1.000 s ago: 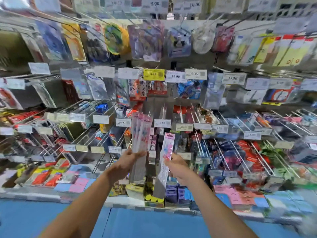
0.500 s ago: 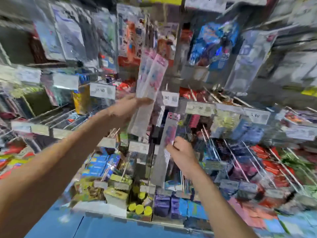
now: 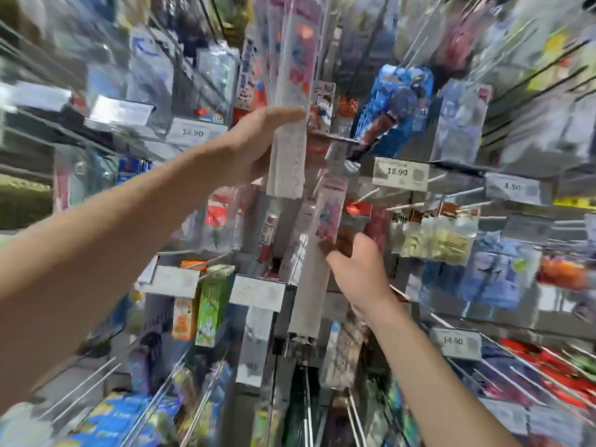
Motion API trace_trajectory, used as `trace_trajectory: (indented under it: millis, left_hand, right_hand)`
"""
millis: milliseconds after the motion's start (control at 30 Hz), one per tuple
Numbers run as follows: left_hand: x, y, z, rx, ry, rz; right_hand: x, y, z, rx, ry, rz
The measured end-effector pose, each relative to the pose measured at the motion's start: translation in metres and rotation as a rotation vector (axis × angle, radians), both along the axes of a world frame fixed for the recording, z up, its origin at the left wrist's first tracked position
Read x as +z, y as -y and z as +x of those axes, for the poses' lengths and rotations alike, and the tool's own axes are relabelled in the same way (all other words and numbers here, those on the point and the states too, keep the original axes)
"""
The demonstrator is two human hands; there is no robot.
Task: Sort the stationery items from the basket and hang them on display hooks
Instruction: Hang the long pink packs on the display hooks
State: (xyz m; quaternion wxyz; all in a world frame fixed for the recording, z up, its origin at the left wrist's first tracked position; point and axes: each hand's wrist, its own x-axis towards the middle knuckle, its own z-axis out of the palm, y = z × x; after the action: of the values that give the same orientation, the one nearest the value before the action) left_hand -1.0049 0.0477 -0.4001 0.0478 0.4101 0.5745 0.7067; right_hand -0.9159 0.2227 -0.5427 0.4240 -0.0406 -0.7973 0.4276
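Upright long packs (image 3: 288,156) stand above a single pack (image 3: 308,291) (pink-topped).

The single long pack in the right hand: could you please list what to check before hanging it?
1. Grip of right hand on single long pack: ok.
2. Hold of left hand on stack of long packs: ok.
3. Pack's hang hole lined up with a display hook: cannot tell, blurred.
4. Matching packs on that hook: cannot tell.
5. Picture sharp enough to aim: not ok.
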Motion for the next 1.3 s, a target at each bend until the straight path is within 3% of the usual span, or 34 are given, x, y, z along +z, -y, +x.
trace_trajectory:
  millis: [633, 967, 1067, 1167, 1233, 1300]
  left_hand:
    - [-0.017, 0.0, -0.002, 0.03, -0.074, -0.021]
    - [-0.023, -0.005, -0.018, -0.012, -0.11, -0.056]
    - [-0.025, -0.006, -0.021, -0.016, -0.133, -0.052]
    - [-0.028, -0.007, -0.026, 0.009, -0.176, -0.034]
    - [-0.031, -0.004, -0.024, 0.039, -0.21, -0.064]
    - [-0.032, -0.001, -0.019, 0.054, -0.285, -0.144]
  right_hand:
    - [0.024, 0.002, -0.019, -0.135, 0.145, 0.016]
    - [0.029, -0.019, -0.084, -0.018, 0.281, -0.361]
    - [0.022, -0.019, -0.093, -0.067, 0.235, -0.413]
    - [0.015, -0.013, -0.092, -0.297, 0.199, -0.25]
    - [0.017, -0.005, -0.08, -0.361, 0.024, -0.262]
    - [0.022, 0.004, -0.066, -0.28, -0.215, -0.292]
